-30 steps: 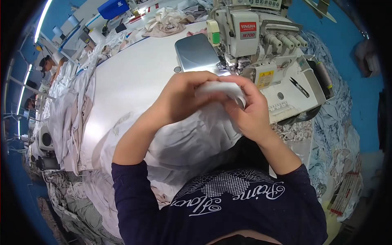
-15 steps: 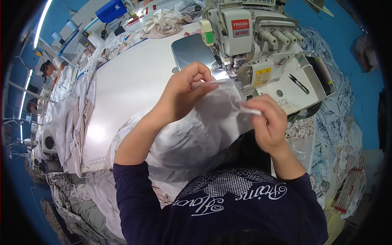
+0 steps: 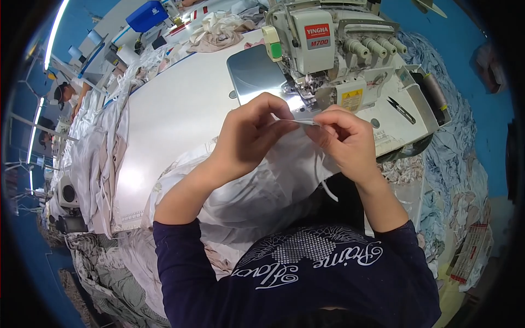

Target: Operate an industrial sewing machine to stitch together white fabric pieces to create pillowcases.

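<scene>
Both hands pinch the upper edge of a sheer white fabric piece [image 3: 295, 158] just in front of the sewing machine [image 3: 314, 44]. My left hand [image 3: 249, 136] has thumb and forefinger closed on the edge. Close by on the right, my right hand [image 3: 347, 139] grips the same edge with its fingertips. Beneath the right hand a narrow white strip [image 3: 329, 190] dangles, its end curling. The rest of the fabric hangs in loose folds toward my lap and over the table edge. My fingers partly hide the pinched edge.
Black thread snips [image 3: 402, 110] lie on the machine bed, beside a thread cone [image 3: 435, 93] in a tray. White tabletop [image 3: 164, 115] stretches left. Heaped garments [image 3: 445, 136] lie at the right, more fabric [image 3: 101, 158] at the left. A person [image 3: 65, 93] sits far left.
My right hand has moved left and up, from the fabric's right side to the edge beside my left hand. The narrow strip now hangs free below it.
</scene>
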Available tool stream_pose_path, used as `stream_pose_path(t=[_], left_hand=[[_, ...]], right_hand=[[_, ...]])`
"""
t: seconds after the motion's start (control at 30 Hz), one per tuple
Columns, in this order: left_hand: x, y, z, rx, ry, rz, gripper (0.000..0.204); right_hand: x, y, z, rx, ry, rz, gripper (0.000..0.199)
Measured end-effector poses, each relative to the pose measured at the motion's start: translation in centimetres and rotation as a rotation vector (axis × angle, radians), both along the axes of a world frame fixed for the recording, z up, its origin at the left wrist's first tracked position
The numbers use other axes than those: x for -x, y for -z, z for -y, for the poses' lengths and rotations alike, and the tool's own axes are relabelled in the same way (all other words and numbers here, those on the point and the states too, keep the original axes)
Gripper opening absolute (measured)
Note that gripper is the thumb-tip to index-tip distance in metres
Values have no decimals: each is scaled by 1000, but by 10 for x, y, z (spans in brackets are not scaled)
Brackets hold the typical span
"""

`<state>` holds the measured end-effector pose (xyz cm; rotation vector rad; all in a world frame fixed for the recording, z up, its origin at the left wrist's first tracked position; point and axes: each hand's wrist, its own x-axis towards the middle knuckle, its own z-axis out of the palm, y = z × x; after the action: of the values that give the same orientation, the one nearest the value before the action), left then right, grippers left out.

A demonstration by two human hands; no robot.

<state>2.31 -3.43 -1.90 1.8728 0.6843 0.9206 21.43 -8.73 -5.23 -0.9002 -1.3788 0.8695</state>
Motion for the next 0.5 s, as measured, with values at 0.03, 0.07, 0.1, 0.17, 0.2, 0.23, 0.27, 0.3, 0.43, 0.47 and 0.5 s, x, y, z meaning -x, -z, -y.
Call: stream_pose_path(t=[0.03,0.07,0.1,0.17,0.2,0.23,0.27,0.3,0.43,0.47,0.5], left_hand=[[0,-5,2,-48,-41,-96,21],[0,-11,4,-97,-81,-191,25],[-1,-17,4,-95,-83,-193,25],[-1,-25,4,60,-24,-467,26],[0,-23,2,61,-25,-470,26],[1,-17,-2,-32,13,-408,23],[1,-12,-5,-124,52,-345,20],[0,-9,-5,-125,51,-347,20],[-4,0,-5,-266,30,-126,16],[-4,0,-5,-311,28,-109,15],[-5,0,-3,-310,30,-109,15]], right_hand=[[0,1,0,19,-7,7,14],[-1,2,0,39,-13,14,13],[-2,4,-1,41,-15,12,13],[-5,7,-1,-112,52,102,14],[-6,8,-2,-111,50,99,14],[-7,8,-2,-153,62,130,14],[-7,8,-2,-196,74,162,15],[-6,4,-1,-197,73,159,15],[-9,-6,2,2,-36,166,17],[-11,-5,1,1,-91,220,18],[-10,-2,2,2,-89,219,18]])
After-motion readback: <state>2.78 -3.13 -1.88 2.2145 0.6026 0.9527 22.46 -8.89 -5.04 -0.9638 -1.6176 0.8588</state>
